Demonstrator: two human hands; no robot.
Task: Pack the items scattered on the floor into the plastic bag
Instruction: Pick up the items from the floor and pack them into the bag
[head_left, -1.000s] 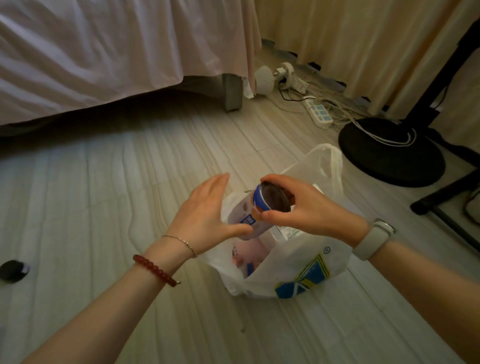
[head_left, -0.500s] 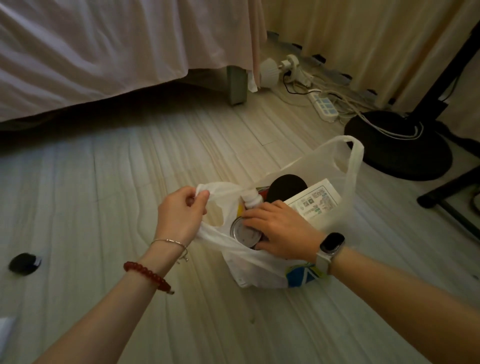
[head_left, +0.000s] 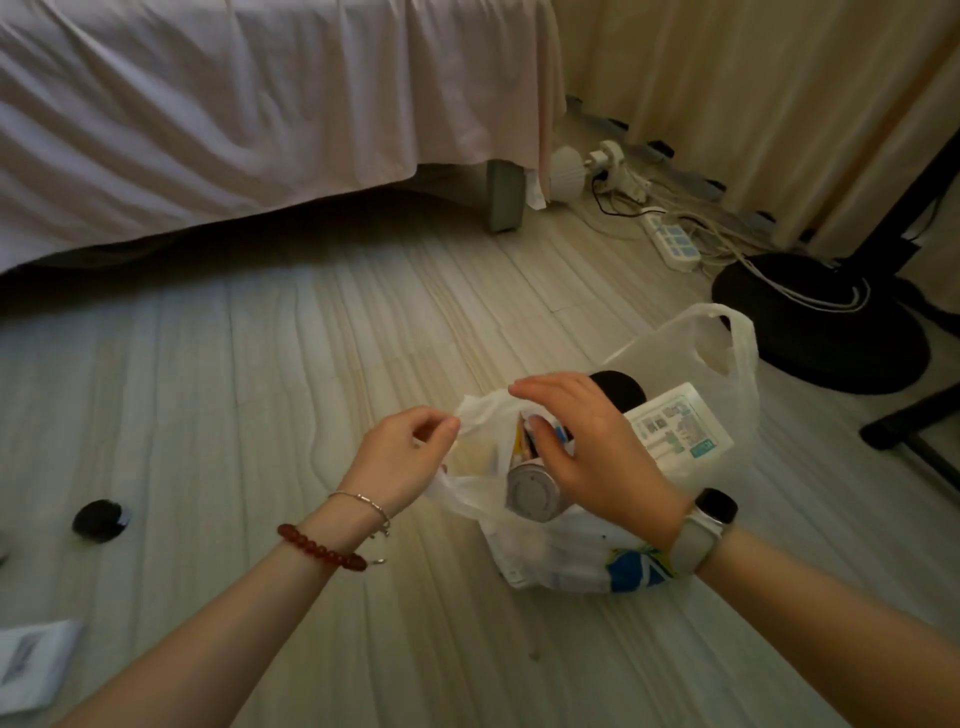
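At floor centre, your left hand (head_left: 402, 457) pinches plastic bag (head_left: 566, 561) rim; right hand (head_left: 587, 447) hovers above w/ fingers apart. Can (head_left: 532, 491) may tip the bag; black item (head_left: 98, 521) at 9 o'clock unpacked.

A can (head_left: 530, 491) stands in the bag (head_left: 550, 561), bed (head_left: 260, 114) behind.

The white plastic bag (head_left: 561, 561) stands open on the floor at centre right, holding a can (head_left: 532, 491) on its side, a white box (head_left: 675, 431) and a black round thing (head_left: 621, 389); a black item (head_left: 98, 521) and a white packet (head_left: 31, 662) lie far left
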